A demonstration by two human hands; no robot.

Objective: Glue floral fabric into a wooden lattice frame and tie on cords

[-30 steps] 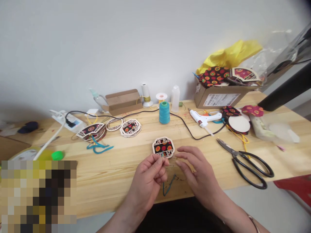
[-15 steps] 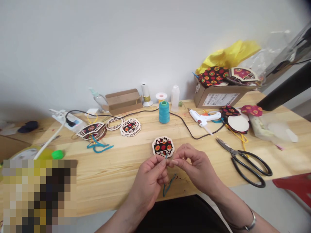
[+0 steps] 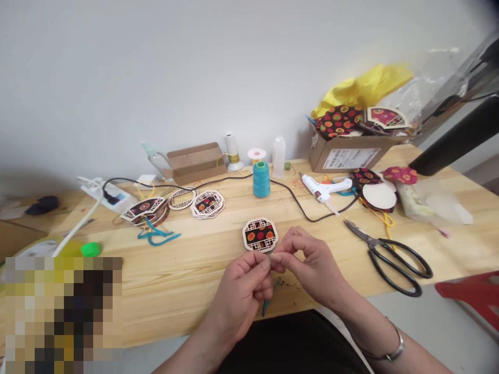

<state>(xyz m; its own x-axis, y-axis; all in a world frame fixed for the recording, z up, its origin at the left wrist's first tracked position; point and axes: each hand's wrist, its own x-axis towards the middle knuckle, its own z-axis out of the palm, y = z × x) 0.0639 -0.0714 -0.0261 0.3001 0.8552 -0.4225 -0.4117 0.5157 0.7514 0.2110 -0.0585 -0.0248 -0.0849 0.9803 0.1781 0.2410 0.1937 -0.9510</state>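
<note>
In the head view my left hand (image 3: 251,280) and my right hand (image 3: 306,265) meet fingertip to fingertip over the front of the table. Both are closed in a pinch on a thin teal cord (image 3: 266,306), whose looped end hangs below my left fingers. The stretch between the fingertips is mostly hidden. Just beyond them lies an eight-sided wooden ornament (image 3: 260,235) with lattice cutouts and black, red and orange patterned cloth; my fingers cover its lower edge. A cone of teal thread (image 3: 261,179) stands upright behind it.
Black-handled scissors (image 3: 390,254) lie open at right, a white glue gun (image 3: 325,188) behind them. Stacked ornaments (image 3: 208,203) and fan-shaped pieces (image 3: 145,210) are at left. A cardboard box (image 3: 346,156) stands back right. A black cable (image 3: 300,202) crosses the table.
My fingertips have drawn closer together, and less of the teal cord shows near them and below. The whole view has shifted slightly.
</note>
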